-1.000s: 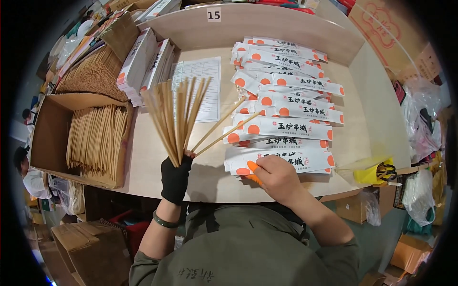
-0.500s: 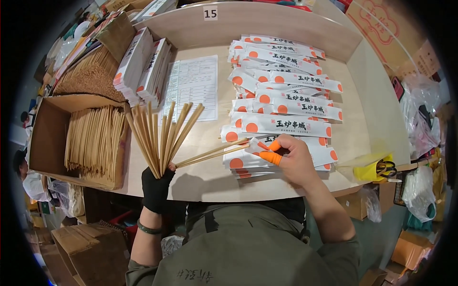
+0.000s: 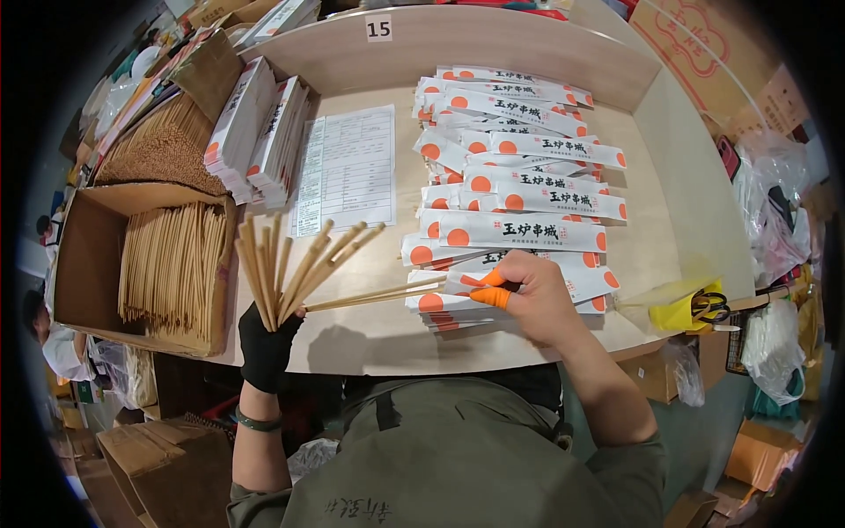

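My left hand (image 3: 267,352), in a black fingerless glove, is closed round a fanned bunch of wooden chopsticks (image 3: 299,273). From that hand a pair of chopsticks (image 3: 374,297) points right, its far ends at the mouth of a white paper sleeve (image 3: 456,282). How far the tips are inside I cannot make out. My right hand (image 3: 539,299), wearing orange finger cots, pinches the sleeve between thumb and forefinger. Just beyond it lies a long pile of white chopstick sleeves with orange dots (image 3: 528,232), partly covered by the right hand.
At left stands a cardboard box of chopsticks (image 3: 172,264), with more bundled chopsticks (image 3: 163,145) behind. Stacks of flat paper sleeves (image 3: 238,132) sit beside a printed sheet (image 3: 345,167). A yellow holder with scissors (image 3: 691,306) is at the table's right edge. Raised panels border the table.
My left hand has shifted slightly left and down, with the fanned bunch tilting lower. My right hand has moved a little left with the sleeve, its fingers closer together.
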Demonstrator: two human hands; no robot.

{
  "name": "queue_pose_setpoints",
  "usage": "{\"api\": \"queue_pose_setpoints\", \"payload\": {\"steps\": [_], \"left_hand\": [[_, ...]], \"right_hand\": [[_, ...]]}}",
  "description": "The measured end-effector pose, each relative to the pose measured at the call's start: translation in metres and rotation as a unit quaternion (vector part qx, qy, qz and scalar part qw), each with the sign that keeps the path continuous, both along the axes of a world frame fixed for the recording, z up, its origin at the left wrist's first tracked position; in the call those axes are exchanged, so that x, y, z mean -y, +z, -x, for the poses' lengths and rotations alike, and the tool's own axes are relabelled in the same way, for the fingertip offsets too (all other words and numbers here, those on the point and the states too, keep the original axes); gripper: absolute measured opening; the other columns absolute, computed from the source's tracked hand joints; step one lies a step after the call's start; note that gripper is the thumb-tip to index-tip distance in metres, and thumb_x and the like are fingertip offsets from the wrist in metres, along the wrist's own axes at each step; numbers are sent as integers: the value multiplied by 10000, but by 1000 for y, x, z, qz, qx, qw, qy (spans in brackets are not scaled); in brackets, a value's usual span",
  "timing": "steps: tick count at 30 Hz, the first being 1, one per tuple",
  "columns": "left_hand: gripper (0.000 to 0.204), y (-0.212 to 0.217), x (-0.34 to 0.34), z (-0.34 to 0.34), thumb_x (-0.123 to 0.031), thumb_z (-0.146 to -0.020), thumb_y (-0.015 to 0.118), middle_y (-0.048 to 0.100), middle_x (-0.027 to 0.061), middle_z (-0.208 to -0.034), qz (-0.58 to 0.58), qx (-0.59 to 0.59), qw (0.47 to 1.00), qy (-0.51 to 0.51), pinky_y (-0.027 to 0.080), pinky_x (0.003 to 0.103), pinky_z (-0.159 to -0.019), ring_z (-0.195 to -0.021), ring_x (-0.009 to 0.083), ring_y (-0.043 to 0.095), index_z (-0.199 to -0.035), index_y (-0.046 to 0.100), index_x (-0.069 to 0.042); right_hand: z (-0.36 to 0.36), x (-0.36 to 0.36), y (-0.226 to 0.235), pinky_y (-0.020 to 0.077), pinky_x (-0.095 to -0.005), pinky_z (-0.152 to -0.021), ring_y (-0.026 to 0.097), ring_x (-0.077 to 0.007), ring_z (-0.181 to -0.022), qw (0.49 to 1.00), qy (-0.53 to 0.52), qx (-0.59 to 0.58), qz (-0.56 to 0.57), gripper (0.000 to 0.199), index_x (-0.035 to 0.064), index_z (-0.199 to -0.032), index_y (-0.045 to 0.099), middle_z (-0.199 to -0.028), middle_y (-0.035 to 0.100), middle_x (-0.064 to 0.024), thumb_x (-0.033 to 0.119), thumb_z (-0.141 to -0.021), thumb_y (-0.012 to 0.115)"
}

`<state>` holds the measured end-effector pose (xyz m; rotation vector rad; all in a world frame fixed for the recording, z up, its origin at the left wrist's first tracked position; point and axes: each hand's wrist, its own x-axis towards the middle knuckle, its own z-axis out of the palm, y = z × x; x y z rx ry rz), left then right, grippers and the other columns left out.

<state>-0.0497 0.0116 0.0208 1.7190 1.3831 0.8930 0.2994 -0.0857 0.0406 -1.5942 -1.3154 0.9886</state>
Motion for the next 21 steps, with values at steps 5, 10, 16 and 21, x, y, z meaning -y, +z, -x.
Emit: {"api": "queue_pose_setpoints", "payload": {"steps": [5,10,16,21], "left_hand": [[279,-11,1,-9,-144,-870,677,635,93,-1063,-54,55,995,-63,499,267,-769,-953,107,585,-1089,601,11],[235,7,20,-112,-249,-941,571,611,140,-1148,159,318,927,-120,480,308,-796,-993,162,579,-990,548,-20],[180,-13,-2,-89,-201,-926,598,605,25,-748,77,75,994,-5,378,210,-481,-576,45,507,-931,622,-23],[225,-34,10,-84,-226,-932,596,616,14,-696,59,176,982,29,377,202,-484,-544,45,483,-962,656,-11]], "right_hand": [[7,-6,-1,421,-303,-597,519,-180,-675,975,74,177,-114,148,14,-802,676,-733,546,-41,131,-752,753],[52,-35,5,468,-383,-677,583,-278,-794,866,145,346,-330,256,36,-893,646,-863,595,-86,229,-739,713],[24,-14,-13,452,-357,-726,552,-262,-838,845,143,412,-309,317,-3,-919,598,-878,543,-107,133,-642,672],[29,1,-34,445,-334,-594,542,-225,-710,842,179,406,-307,240,5,-880,606,-786,528,-72,86,-657,644]]}}
